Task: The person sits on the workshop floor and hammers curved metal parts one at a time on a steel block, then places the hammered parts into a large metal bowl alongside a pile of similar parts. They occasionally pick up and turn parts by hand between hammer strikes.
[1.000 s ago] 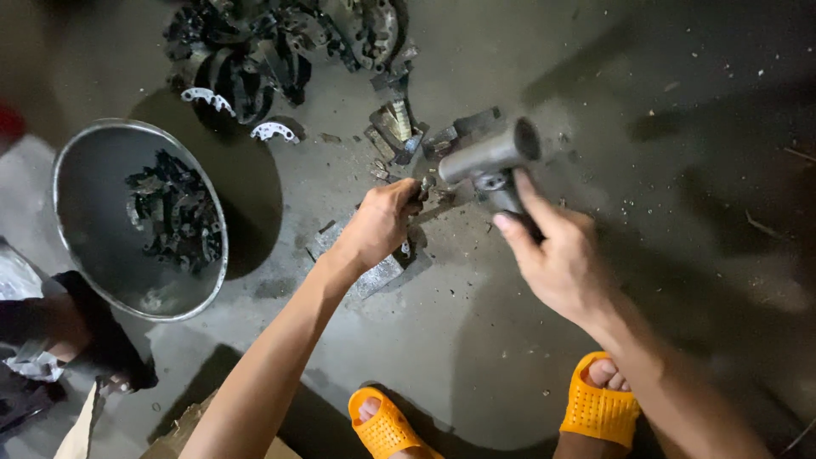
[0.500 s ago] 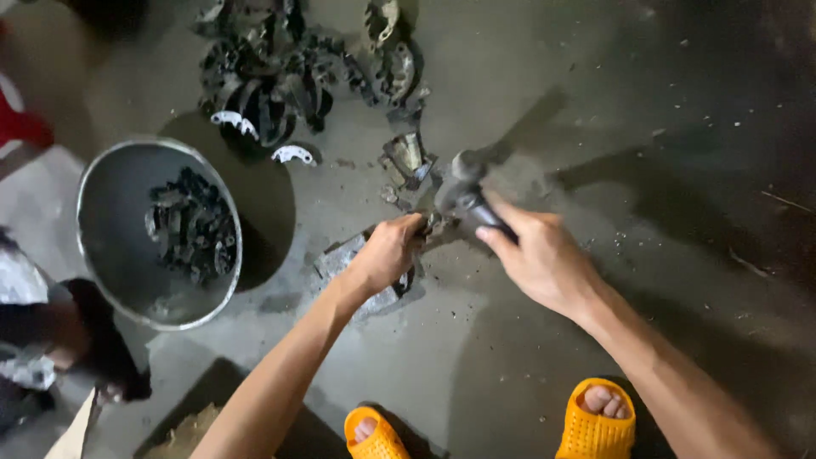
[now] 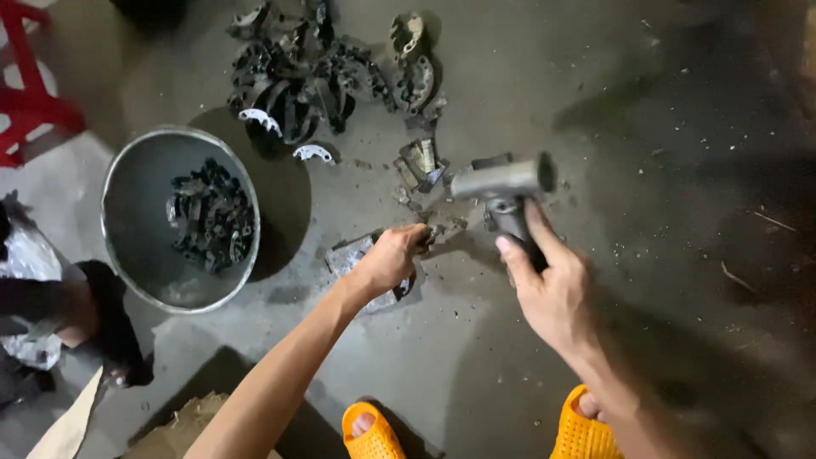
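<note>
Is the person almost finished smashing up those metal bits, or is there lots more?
Done: a metal basin already holds a small heap of dark broken pieces. In hand: the right hand grips a hammer raised over the floor, while the left hand pins a small part down among fragments. Left: a big pile of curved metal parts waits beyond, so lots probably remains.

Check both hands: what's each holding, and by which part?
Right hand holds a grey hammer by its dark handle, just below the head. Left hand pins a small dark metal piece to the floor with its fingertips; the exact grip is hidden.
</note>
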